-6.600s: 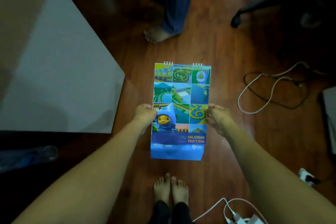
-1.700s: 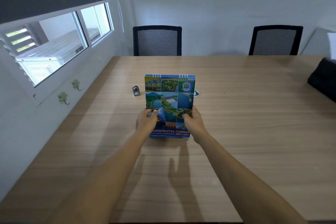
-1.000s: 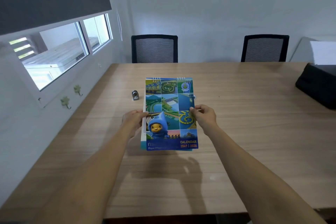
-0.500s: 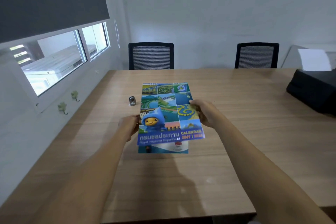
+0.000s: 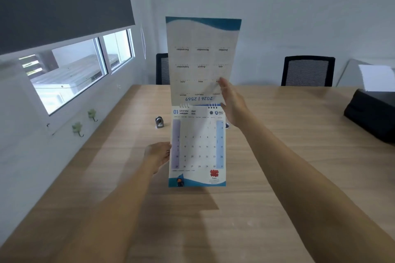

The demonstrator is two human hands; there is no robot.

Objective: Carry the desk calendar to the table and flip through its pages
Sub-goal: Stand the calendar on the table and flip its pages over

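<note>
The desk calendar (image 5: 197, 147) is upright above the counter (image 5: 277, 156), January showing. Left hand (image 5: 158, 155) fingers pinch its left edge; right hand (image 5: 232, 102), fingers loosely spread, pushes the cover page (image 5: 202, 60) up. I'd swing it fully over the spiral binding (image 5: 198, 105), slowly, without creasing.

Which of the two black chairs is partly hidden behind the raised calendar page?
The left chair; the lifted cover page overlaps it, while the right chair shows fully.
</note>
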